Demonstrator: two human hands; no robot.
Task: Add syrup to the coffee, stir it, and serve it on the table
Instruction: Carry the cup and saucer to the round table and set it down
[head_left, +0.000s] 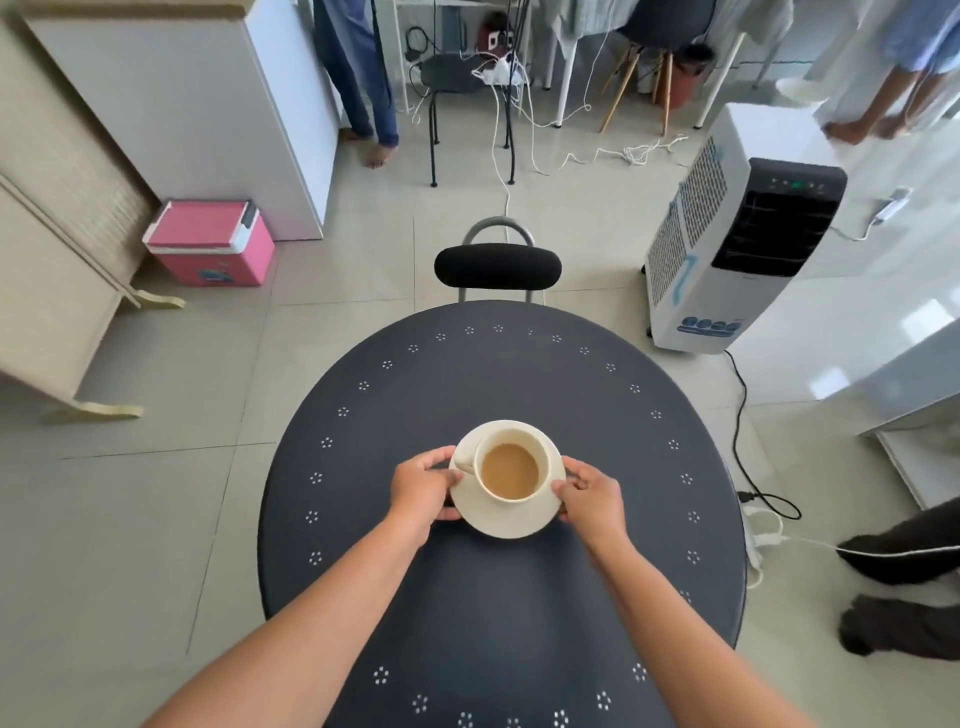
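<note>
Left hand (423, 486) and right hand (589, 496) pinch the saucer (506, 522) rim mid-table (467, 623). Cup (511, 470) holds milky coffee; serving appears nearly complete, release remaining.

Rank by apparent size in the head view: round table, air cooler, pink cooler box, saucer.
1. round table, by far the largest.
2. air cooler.
3. pink cooler box.
4. saucer, smallest.
The cooler box sits farther from the camera than the saucer, so real sizes differ more than they appear.
</note>
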